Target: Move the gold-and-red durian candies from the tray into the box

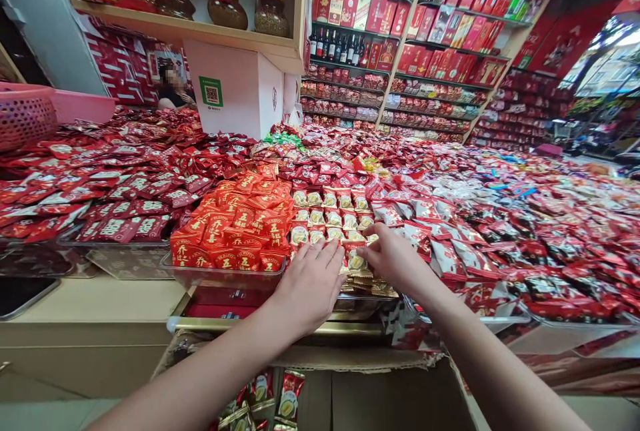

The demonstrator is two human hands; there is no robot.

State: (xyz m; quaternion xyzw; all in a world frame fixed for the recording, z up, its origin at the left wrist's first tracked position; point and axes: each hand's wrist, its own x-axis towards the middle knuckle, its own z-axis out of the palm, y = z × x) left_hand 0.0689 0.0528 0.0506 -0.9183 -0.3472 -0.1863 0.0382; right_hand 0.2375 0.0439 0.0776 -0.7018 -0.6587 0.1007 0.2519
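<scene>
My left hand (309,284) lies palm down, fingers spread, on the near end of a tray of small gold-and-red wrapped sweets (333,216). My right hand (393,259) rests beside it on the same tray, its fingers pinching one gold wrapped sweet (356,261) at the near rows. The tray's metal rim (280,325) shows below my hands. Just left stands a tray of orange-red packets (240,221).
Red wrapped sweets cover the whole counter (525,237). An open cardboard box (380,397) with more packets sits below me. A pink basket (30,114) is far left, a white box with a QR code (235,87) behind, shelves of bottles and red boxes (425,17) beyond. A person sits back left.
</scene>
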